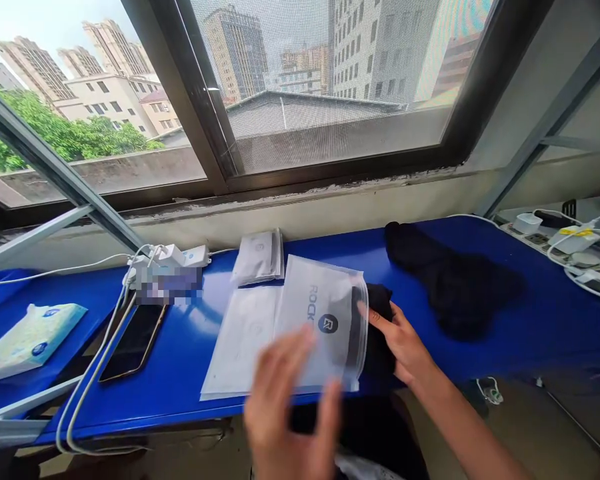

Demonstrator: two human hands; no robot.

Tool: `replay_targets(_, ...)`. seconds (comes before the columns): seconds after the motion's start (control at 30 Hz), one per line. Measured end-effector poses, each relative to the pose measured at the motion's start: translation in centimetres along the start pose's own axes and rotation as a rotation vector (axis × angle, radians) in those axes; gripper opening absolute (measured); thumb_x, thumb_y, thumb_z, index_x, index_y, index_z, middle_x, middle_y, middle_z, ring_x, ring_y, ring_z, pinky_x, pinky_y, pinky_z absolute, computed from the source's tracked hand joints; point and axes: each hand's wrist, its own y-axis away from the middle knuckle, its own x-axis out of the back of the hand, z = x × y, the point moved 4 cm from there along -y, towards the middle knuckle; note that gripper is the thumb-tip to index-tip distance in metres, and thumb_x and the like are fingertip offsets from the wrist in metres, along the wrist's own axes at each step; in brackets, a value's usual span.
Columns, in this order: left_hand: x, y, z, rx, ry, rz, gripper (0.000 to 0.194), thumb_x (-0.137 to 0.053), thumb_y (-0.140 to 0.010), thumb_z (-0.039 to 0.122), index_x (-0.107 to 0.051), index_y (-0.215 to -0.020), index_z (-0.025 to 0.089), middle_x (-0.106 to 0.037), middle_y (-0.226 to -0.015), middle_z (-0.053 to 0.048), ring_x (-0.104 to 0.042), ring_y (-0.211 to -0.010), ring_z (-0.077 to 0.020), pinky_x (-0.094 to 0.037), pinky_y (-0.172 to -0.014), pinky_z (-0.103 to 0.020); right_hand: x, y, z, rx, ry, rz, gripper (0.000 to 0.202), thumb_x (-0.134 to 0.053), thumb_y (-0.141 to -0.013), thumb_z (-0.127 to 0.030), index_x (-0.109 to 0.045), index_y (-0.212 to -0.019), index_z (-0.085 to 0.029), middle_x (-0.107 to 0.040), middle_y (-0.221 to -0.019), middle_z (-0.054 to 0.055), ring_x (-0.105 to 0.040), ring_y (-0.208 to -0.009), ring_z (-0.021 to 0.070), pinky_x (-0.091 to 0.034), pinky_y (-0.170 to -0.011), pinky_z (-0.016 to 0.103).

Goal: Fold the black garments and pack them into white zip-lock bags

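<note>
A frosted plastic bag (300,300) printed "ROCK" with a round dark logo lies over other flat bags (235,343) near the table's front edge. My right hand (397,333) is at the bag's right end, its fingers on the bag's opening and on folded black cloth (379,340) that shows partly inside and partly beyond the bag. My left hand (293,400) is blurred, raised in front of the bag's lower edge, with fingers apart and nothing in them. More black cloth (450,287) lies loose to the right.
Smaller packed bags (260,257) are stacked near the wall on the blue table (540,320). At left are a phone (134,339), white cables, a power strip (170,260) and a tissue pack (35,339). Another power strip (580,250) stands at right, below the window.
</note>
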Motion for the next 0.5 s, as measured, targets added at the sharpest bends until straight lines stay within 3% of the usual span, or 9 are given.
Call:
replay_targets(0.07, 2.1, -2.4, -3.3, 0.3, 0.016, 0.039, 0.064, -0.078, -0.087, 0.035, -0.056, -0.147, 0.028, -0.063, -0.146, -0.011, -0.065, -0.126, -0.0323, -0.057, -0.101, -0.048, 0.4, -0.2, -0.4, 0.043, 0.049, -0.026, 0.05, -0.095, -0.066, -0.047, -0.078, -0.105, -0.022, -0.08, -0.096, 0.005, -0.075, -0.086, 0.0229, -0.06, -0.076, 0.03)
replay_targets(0.13, 1.7, -4.2, -5.9, 0.526, 0.255, -0.184, 0.07, -0.081, -0.084, 0.044, -0.056, -0.146, 0.025, -0.065, -0.142, -0.015, -0.069, -0.119, -0.0334, -0.061, -0.095, -0.047, 0.4, -0.2, -1.1, 0.091, 0.131, -0.059, 0.047, -0.094, -0.067, -0.048, -0.078, -0.103, -0.022, -0.08, -0.1, 0.005, -0.074, -0.091, 0.0236, -0.06, -0.077, 0.029)
replay_targets(0.23, -0.7, -4.8, -6.8, 0.744, 0.655, -0.536, 0.057, -0.078, -0.086, 0.05, -0.065, -0.131, 0.017, -0.075, -0.121, -0.017, -0.076, -0.1, -0.0311, -0.064, -0.082, -0.04, -0.4, 0.4, -2.1, 0.098, 0.282, -0.142, 0.046, -0.093, -0.067, -0.053, -0.079, -0.097, -0.021, -0.079, -0.096, 0.005, -0.074, -0.088, 0.0246, -0.061, -0.077, 0.032)
replay_targets(0.3, -1.7, -4.7, -6.2, 0.802, 0.79, -0.579, 0.054, -0.077, -0.087, 0.051, -0.066, -0.126, 0.016, -0.077, -0.113, -0.015, -0.077, -0.092, -0.0291, -0.064, -0.075, -0.036, -1.5, 1.0, -2.8, 0.085, 0.372, -0.295, 0.045, -0.091, -0.068, -0.053, -0.079, -0.096, -0.02, -0.079, -0.093, 0.005, -0.074, -0.091, 0.0268, -0.062, -0.08, 0.035)
replay_targets(0.4, -2.2, -4.6, -5.0, 0.752, 0.815, -0.54, 0.051, -0.08, -0.086, 0.048, -0.067, -0.126, 0.018, -0.077, -0.114, -0.013, -0.075, -0.097, -0.0283, -0.063, -0.077, -0.033, -3.6, 2.0, -3.7, 0.127, 0.458, -0.632, 0.049, -0.09, -0.071, -0.048, -0.077, -0.11, -0.022, -0.078, -0.099, 0.005, -0.072, -0.104, 0.0305, -0.061, -0.092, 0.042)
replay_targets(0.47, -2.3, -4.3, -4.7, 0.722, 0.801, -0.522, 0.049, -0.081, -0.086, 0.045, -0.068, -0.125, 0.019, -0.077, -0.115, -0.012, -0.074, -0.102, -0.0281, -0.063, -0.081, -0.033, -4.4, 2.0, -3.9, 0.2, 0.473, -0.719, 0.053, -0.089, -0.073, -0.046, -0.075, -0.118, -0.023, -0.078, -0.101, 0.006, -0.071, -0.106, 0.0306, -0.06, -0.093, 0.043)
replay_targets(0.5, -2.4, -4.1, -4.7, 0.729, 0.799, -0.508, 0.047, -0.081, -0.086, 0.045, -0.068, -0.124, 0.019, -0.077, -0.114, -0.012, -0.074, -0.102, -0.0279, -0.062, -0.081, -0.033, -4.6, 1.8, -3.9, 0.245, 0.465, -0.698, 0.052, -0.089, -0.073, -0.046, -0.075, -0.118, -0.023, -0.077, -0.099, 0.006, -0.071, -0.103, 0.0302, -0.061, -0.089, 0.042)
